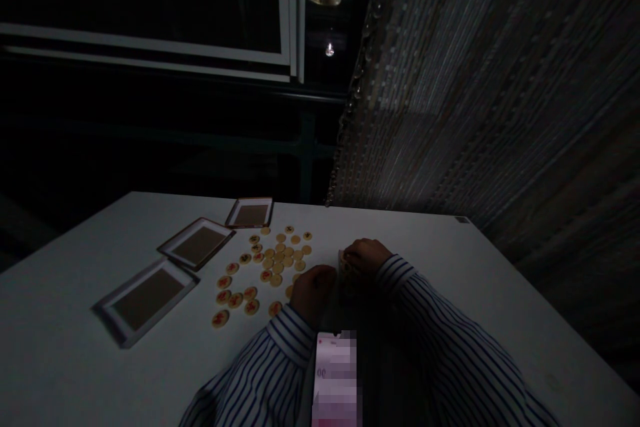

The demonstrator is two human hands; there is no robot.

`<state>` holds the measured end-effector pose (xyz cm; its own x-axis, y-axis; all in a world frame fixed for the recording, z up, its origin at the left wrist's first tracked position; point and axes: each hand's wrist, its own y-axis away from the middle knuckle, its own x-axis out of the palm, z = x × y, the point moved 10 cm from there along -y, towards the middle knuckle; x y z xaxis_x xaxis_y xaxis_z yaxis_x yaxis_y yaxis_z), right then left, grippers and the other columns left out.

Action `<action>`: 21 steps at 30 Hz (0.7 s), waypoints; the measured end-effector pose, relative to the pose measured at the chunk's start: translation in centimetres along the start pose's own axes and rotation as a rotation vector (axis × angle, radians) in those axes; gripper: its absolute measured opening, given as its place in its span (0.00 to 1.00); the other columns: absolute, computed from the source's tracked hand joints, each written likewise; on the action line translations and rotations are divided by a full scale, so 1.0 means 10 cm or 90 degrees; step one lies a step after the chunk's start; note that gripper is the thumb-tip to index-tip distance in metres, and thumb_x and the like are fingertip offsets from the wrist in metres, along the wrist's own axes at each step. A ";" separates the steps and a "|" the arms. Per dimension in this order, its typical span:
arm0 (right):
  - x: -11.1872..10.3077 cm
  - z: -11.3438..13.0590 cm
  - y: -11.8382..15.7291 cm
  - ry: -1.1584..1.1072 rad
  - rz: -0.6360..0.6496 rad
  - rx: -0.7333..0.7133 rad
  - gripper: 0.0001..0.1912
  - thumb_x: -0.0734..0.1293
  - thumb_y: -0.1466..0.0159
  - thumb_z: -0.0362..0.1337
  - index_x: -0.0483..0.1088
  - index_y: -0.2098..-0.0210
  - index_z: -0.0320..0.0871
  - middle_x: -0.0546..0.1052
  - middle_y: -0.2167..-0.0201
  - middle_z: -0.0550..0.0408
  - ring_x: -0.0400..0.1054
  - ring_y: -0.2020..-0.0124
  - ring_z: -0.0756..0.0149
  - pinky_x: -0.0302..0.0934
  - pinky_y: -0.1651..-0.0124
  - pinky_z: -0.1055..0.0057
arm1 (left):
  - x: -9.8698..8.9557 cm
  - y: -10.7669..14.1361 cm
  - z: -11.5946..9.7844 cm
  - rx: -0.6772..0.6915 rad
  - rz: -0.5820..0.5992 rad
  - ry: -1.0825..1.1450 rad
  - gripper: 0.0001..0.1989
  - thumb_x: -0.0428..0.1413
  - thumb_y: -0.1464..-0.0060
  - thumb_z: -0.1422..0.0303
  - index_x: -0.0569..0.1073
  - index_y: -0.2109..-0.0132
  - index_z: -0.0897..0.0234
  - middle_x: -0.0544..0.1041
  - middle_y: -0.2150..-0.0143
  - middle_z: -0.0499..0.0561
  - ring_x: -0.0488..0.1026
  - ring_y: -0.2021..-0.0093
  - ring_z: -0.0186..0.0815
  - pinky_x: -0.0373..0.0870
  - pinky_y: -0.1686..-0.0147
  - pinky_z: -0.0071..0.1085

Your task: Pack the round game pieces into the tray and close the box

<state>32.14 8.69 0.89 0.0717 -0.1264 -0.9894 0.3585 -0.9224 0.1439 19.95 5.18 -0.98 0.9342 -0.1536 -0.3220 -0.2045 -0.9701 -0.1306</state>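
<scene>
A long white fabric sleeve with narrow dark-blue stripes covers each forearm, the left (260, 373) and the right (455, 340). Fitted, striped cuffs (395, 273) circle both wrists.

This looks like a dim room in a home (the exact kind is hard to tell), with a grey hanging string curtain (425, 80), a white-framed dark window (150, 0) and a plain white table (500, 293).
</scene>
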 end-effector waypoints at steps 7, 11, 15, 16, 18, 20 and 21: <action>0.00 0.00 0.01 0.000 0.008 0.002 0.15 0.56 0.40 0.39 0.71 0.60 0.45 0.75 0.61 0.50 0.67 0.60 0.62 0.55 0.62 0.71 | 0.01 -0.02 0.00 0.014 -0.001 -0.030 0.11 0.50 0.52 0.66 0.74 0.65 0.66 0.78 0.67 0.52 0.74 0.66 0.35 0.70 0.66 0.29; 0.01 -0.01 0.00 -0.003 0.005 0.004 0.15 0.56 0.39 0.39 0.70 0.58 0.46 0.74 0.60 0.50 0.66 0.57 0.62 0.55 0.59 0.71 | 0.00 -0.02 0.01 0.017 -0.011 -0.013 0.10 0.51 0.53 0.67 0.74 0.66 0.65 0.78 0.67 0.52 0.74 0.66 0.35 0.70 0.66 0.30; -0.03 -0.03 0.02 -0.003 -0.005 0.013 0.16 0.56 0.39 0.39 0.70 0.57 0.45 0.74 0.59 0.50 0.66 0.57 0.62 0.55 0.58 0.70 | 0.00 -0.01 -0.01 0.023 -0.011 -0.008 0.10 0.51 0.52 0.67 0.74 0.66 0.66 0.78 0.68 0.52 0.74 0.67 0.35 0.70 0.66 0.30; -0.05 -0.04 0.03 -0.003 -0.009 0.015 0.16 0.56 0.39 0.40 0.70 0.57 0.45 0.74 0.59 0.50 0.66 0.58 0.62 0.55 0.58 0.70 | 0.00 -0.01 -0.01 0.021 -0.011 -0.008 0.10 0.51 0.52 0.67 0.74 0.66 0.66 0.78 0.68 0.52 0.74 0.67 0.35 0.70 0.67 0.30; -0.11 -0.06 0.06 -0.002 -0.021 0.020 0.16 0.56 0.39 0.40 0.69 0.56 0.45 0.74 0.59 0.50 0.66 0.57 0.62 0.55 0.58 0.70 | -0.01 -0.01 -0.02 0.015 -0.011 -0.007 0.11 0.50 0.52 0.66 0.74 0.66 0.67 0.78 0.68 0.53 0.74 0.67 0.35 0.70 0.67 0.30; -0.19 -0.08 0.11 -0.004 -0.047 0.028 0.17 0.55 0.39 0.40 0.69 0.56 0.44 0.73 0.58 0.49 0.66 0.57 0.62 0.55 0.58 0.70 | -0.01 -0.01 -0.03 0.013 -0.010 -0.006 0.11 0.51 0.52 0.66 0.74 0.66 0.67 0.78 0.68 0.53 0.74 0.67 0.35 0.70 0.67 0.30; -0.24 -0.10 0.14 -0.010 -0.067 0.032 0.17 0.55 0.38 0.40 0.69 0.56 0.43 0.74 0.58 0.50 0.66 0.57 0.62 0.55 0.57 0.70 | -0.01 -0.01 -0.03 0.015 -0.011 -0.007 0.11 0.51 0.52 0.66 0.74 0.66 0.67 0.78 0.68 0.53 0.74 0.67 0.35 0.70 0.66 0.30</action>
<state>33.35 8.08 3.51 0.0213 -0.0340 -0.9992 0.3168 -0.9477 0.0390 19.95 5.24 -0.60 0.9344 -0.1339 -0.3301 -0.1945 -0.9681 -0.1581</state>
